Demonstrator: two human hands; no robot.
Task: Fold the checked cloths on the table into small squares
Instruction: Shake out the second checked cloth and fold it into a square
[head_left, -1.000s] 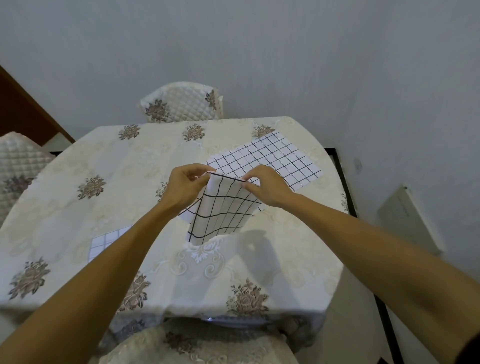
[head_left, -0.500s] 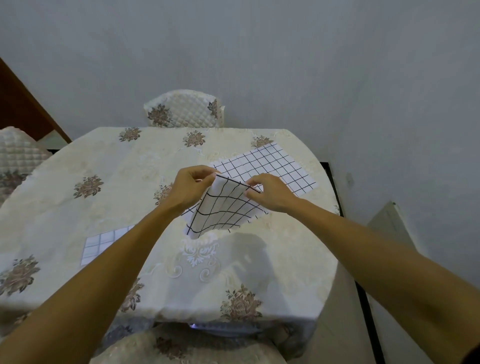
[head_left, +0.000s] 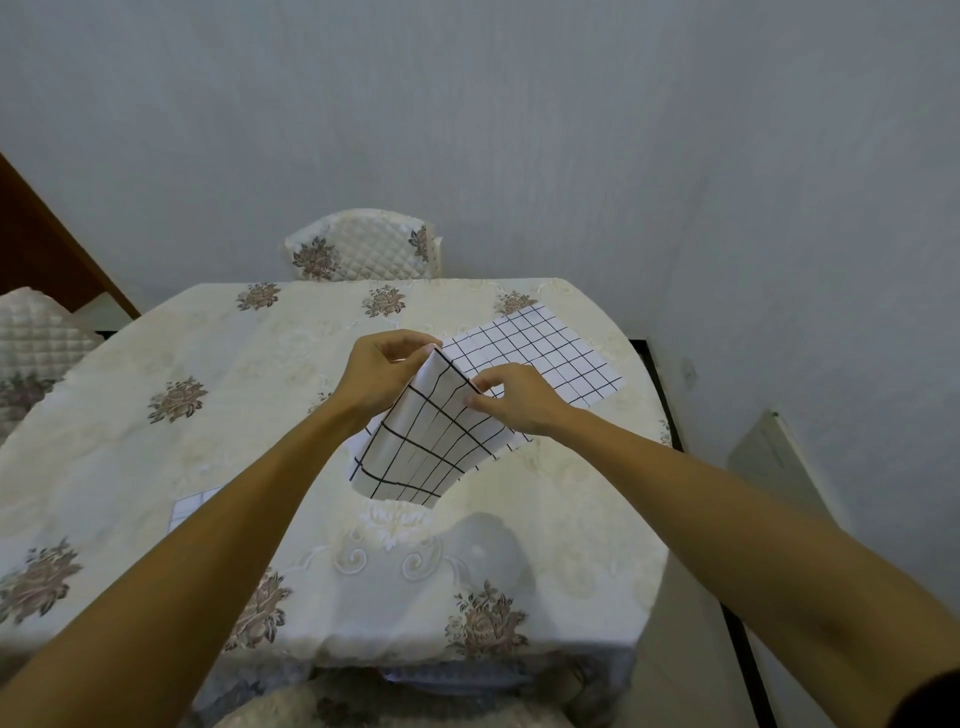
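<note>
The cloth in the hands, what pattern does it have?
The cloth is white with a black grid of squares; the head view shows it.

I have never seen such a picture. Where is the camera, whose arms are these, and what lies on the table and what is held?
There is no machine. The camera sits on a person's head and looks down, so both arms are that person's own. The left hand and the right hand pinch the upper edge of a white cloth with black checks, lifted above the table's cream flowered tablecloth. A second checked cloth lies flat behind it; a third cloth shows beside the left forearm.
</note>
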